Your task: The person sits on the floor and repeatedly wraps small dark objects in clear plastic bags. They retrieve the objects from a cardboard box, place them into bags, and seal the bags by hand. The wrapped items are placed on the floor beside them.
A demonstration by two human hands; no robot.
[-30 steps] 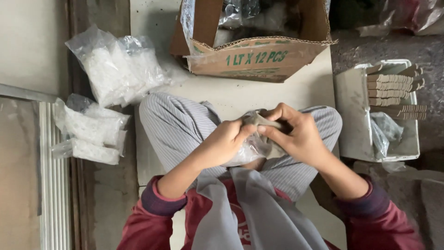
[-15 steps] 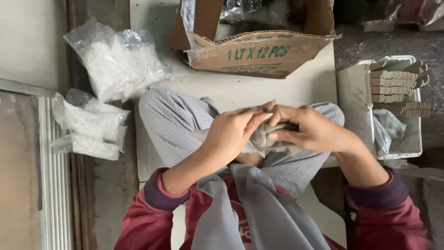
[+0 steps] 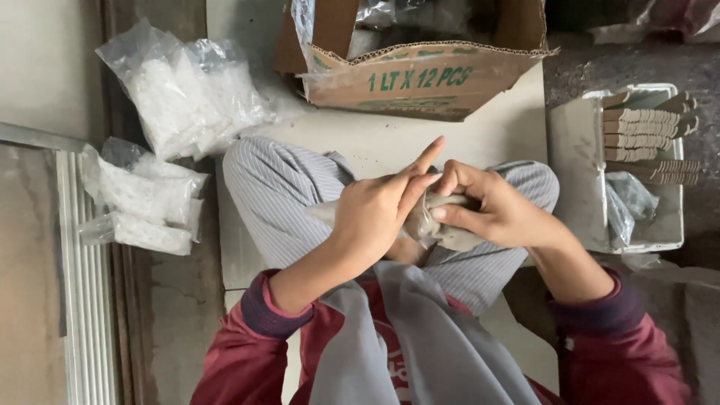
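Note:
I sit cross-legged in striped trousers on a pale floor. Both hands meet over my lap around a small clear plastic bag (image 3: 442,225) with pale contents. My right hand (image 3: 499,210) pinches the bag between thumb and fingers. My left hand (image 3: 379,210) presses against the bag's left side, its index finger stretched out and pointing up to the right. Most of the bag is hidden by my fingers.
An open cardboard box (image 3: 420,75) with plastic-wrapped items stands ahead of my knees. Clear bags of white pieces (image 3: 187,97) lie at the left, smaller ones (image 3: 146,202) below them. A white tray (image 3: 581,157) at the right holds stacked brown cardboard pieces (image 3: 645,135).
My hands have closed tighter around the bag and shifted slightly. My left index finger now sticks out straight where before it curled over the bag.

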